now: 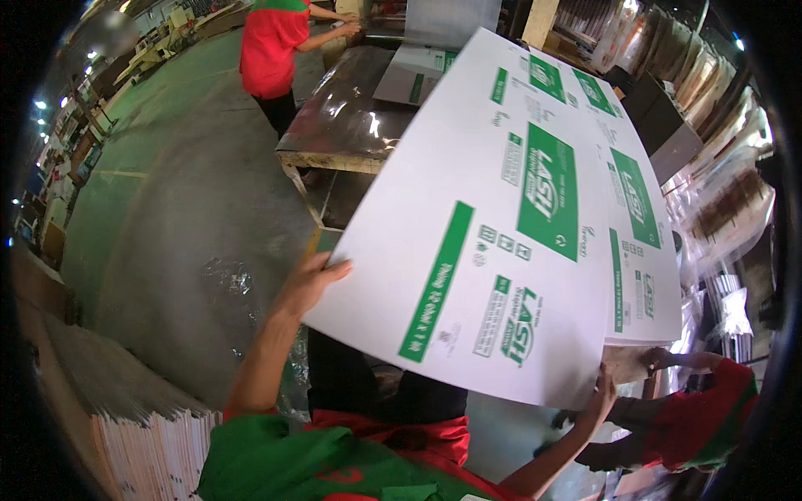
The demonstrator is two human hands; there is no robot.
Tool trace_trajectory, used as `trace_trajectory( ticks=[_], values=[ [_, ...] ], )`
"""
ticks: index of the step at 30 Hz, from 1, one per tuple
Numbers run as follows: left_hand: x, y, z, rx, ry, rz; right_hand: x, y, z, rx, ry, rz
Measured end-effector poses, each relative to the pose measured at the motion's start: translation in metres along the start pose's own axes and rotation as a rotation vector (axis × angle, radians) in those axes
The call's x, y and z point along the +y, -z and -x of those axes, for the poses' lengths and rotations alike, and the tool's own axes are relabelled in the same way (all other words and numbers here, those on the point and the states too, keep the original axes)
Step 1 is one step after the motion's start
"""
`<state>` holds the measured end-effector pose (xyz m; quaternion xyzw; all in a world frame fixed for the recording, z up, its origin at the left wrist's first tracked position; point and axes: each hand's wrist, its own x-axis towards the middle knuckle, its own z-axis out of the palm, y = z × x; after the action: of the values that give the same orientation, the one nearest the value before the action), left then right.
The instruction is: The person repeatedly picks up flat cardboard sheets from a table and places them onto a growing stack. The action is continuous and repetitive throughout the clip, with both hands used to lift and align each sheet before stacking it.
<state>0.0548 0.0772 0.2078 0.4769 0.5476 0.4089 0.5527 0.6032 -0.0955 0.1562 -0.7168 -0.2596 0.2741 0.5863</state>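
A large white cardboard sheet (393, 275) with green printed panels slopes away in front of me. My left hand (316, 282) is closed on its near left corner, thumb lying on top. At the near right corner, my right hand (603, 391) grips the edge from below, its fingers partly hidden by the sheet. Just right of this sheet lie similar printed sheets (643, 321), stacked and partly covered by it. The far end of my sheet reaches past a table (347, 104) with a shiny dark top.
A co-worker in red and green (276, 50) stands at the table's far left. Another co-worker (697, 417) is at the right, one hand by the stacked sheets. An upright pile of cardboard (154, 451) stands at lower left. Clear plastic film (230, 280) lies on the floor.
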Motion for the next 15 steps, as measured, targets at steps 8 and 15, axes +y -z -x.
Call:
trace_trajectory(
  ticks=[8, 15],
  values=[
    [-0.070, 0.119, 0.066, 0.011, 0.196, 0.205, -0.045, -0.100, 0.046, -0.318, -0.136, 0.458],
    [-0.179, 0.122, 0.119, 0.169, 0.201, 0.072, 0.072, -0.110, 0.076, -0.403, -0.070, 0.272]
  ],
)
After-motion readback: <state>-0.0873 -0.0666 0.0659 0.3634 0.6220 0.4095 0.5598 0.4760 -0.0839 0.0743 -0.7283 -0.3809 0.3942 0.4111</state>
